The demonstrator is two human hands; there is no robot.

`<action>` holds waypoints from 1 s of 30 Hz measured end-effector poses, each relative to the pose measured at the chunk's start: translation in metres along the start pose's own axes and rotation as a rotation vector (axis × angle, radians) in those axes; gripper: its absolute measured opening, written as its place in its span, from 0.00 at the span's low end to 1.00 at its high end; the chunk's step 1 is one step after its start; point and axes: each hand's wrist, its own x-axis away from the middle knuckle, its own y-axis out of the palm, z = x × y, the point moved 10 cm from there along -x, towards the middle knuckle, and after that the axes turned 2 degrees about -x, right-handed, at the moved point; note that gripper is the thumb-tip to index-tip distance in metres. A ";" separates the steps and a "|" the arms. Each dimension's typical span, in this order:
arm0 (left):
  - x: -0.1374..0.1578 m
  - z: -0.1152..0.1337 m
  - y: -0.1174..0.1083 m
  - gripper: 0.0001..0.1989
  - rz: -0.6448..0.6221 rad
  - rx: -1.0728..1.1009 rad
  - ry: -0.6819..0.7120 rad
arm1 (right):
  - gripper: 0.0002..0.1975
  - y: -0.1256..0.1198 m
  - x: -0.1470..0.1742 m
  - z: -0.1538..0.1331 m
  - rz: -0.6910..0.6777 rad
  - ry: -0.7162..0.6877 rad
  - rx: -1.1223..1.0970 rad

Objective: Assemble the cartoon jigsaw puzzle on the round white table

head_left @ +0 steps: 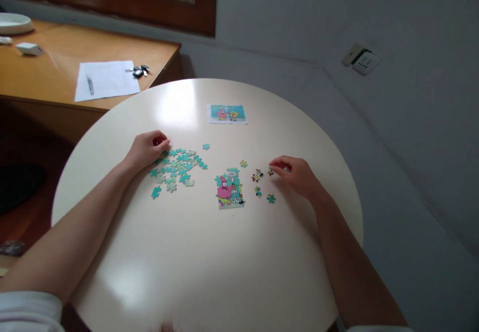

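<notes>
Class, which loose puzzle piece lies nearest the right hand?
The piece right at the right hand's fingertips; the other loose pieces all lie farther off.

From here I see 1 paper sheet point(112, 78) on the wooden bench point(48, 73); 1 pen point(90, 85) lies on that sheet, keys point(139, 72) overlap its right edge, a white box point(30, 49) sits left of it.

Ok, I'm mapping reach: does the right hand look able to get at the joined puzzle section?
Probably yes: only flat loose pieces lie between the joined section and the right hand, whose fingertips are at one piece.
</notes>
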 end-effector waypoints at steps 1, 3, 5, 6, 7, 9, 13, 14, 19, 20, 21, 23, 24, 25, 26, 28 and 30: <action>0.000 0.000 0.000 0.14 0.001 0.002 -0.002 | 0.08 0.001 -0.001 0.004 -0.006 0.011 0.014; 0.001 0.001 -0.001 0.14 0.004 0.003 -0.002 | 0.08 0.005 -0.002 0.009 -0.025 0.025 0.030; 0.001 0.001 -0.002 0.13 0.006 0.004 -0.002 | 0.08 0.009 -0.003 0.011 -0.039 0.038 0.036; 0.001 0.002 -0.002 0.13 0.006 0.006 -0.001 | 0.08 0.011 -0.002 0.011 -0.042 0.044 0.039; 0.002 0.002 -0.003 0.13 0.005 0.006 0.001 | 0.08 0.012 -0.002 0.011 -0.044 0.048 0.041; 0.002 0.003 -0.003 0.13 0.005 0.001 0.010 | 0.08 0.013 -0.002 0.009 -0.044 0.052 0.046; 0.001 0.005 -0.005 0.12 0.012 -0.007 0.029 | 0.06 0.013 -0.001 0.003 -0.031 0.027 0.044; 0.001 0.005 -0.005 0.12 0.014 -0.004 0.032 | 0.05 0.013 -0.001 0.001 -0.025 0.011 0.041; 0.001 0.003 -0.004 0.14 0.008 0.029 0.049 | 0.05 0.013 0.000 -0.002 -0.026 -0.004 0.013; 0.001 0.003 -0.004 0.14 0.007 0.034 0.052 | 0.04 0.012 0.000 -0.003 -0.026 -0.008 0.004; 0.001 0.003 -0.004 0.14 0.008 0.036 0.055 | 0.04 0.011 0.000 -0.004 -0.021 -0.021 -0.004; 0.001 0.003 -0.004 0.14 0.016 0.033 0.061 | 0.04 0.007 0.000 -0.009 0.028 -0.061 -0.021; 0.001 0.003 -0.005 0.14 0.021 0.030 0.065 | 0.04 0.003 0.000 -0.010 0.072 -0.083 -0.033; 0.000 0.003 -0.005 0.13 0.026 0.026 0.069 | 0.04 -0.002 0.000 -0.011 0.123 -0.101 -0.047; 0.000 0.003 -0.006 0.13 0.032 0.022 0.073 | 0.05 -0.007 0.001 -0.011 0.176 -0.115 -0.063; -0.001 0.004 -0.007 0.13 0.040 0.019 0.082 | 0.05 -0.013 0.001 -0.008 0.261 -0.128 -0.089; -0.002 0.004 -0.007 0.13 0.042 0.022 0.088 | 0.05 -0.015 0.001 -0.004 0.304 -0.124 -0.093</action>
